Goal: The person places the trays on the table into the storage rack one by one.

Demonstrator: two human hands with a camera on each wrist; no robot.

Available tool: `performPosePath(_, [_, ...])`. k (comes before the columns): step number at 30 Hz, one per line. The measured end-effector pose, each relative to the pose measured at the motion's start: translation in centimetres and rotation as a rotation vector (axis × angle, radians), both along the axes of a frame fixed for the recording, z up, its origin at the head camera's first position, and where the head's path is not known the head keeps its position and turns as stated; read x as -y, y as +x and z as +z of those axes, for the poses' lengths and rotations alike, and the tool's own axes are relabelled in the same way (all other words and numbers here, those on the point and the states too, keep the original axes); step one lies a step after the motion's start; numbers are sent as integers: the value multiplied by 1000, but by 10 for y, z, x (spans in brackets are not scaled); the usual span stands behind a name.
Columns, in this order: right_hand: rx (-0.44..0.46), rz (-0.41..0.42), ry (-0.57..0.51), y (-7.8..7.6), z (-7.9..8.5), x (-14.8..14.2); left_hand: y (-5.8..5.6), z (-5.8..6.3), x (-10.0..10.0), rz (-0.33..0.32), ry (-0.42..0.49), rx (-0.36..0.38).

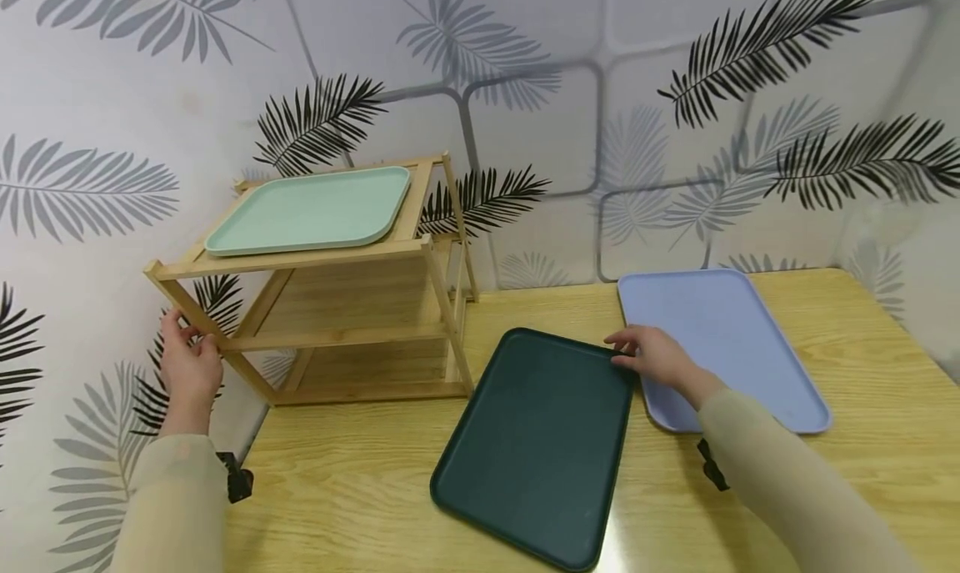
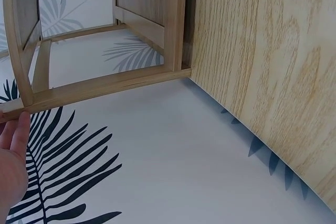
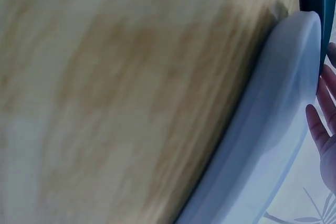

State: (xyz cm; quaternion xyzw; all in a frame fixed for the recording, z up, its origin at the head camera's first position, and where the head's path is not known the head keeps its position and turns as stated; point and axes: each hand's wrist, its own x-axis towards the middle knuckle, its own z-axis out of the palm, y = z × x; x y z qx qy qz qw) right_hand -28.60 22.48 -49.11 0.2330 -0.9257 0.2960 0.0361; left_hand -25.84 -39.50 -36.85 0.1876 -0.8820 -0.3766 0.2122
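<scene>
My left hand (image 1: 191, 364) is at the left side of a wooden two-tier rack (image 1: 337, 337), its fingertips against the slanted side post. In the left wrist view, fairly straight fingers (image 2: 20, 135) meet the wooden frame (image 2: 105, 83) from outside. A dark green tray (image 1: 536, 448) lies on the table in front of the rack, turned at an angle. Over its far right corner is my right hand (image 1: 656, 356), fingers loosely bent. The right wrist view has those fingers (image 3: 317, 127) spread beside the rims of the green tray (image 3: 311, 3) and a pale blue tray (image 3: 262, 135).
On the rack's top lies a mint green tray (image 1: 315, 210). The pale blue tray sits at the back right of the wood-grain table (image 1: 345, 473), close beside the dark one. A leaf-patterned wall (image 1: 525, 139) stands behind the table and along its left.
</scene>
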Motion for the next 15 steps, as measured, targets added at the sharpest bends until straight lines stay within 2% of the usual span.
performPosePath(7, [76, 2, -22, 5, -4, -1, 1, 0, 1, 4, -6, 0])
performPosePath(15, [77, 6, -7, 7, -3, 0, 0, 1, 1, 2, -12, 2])
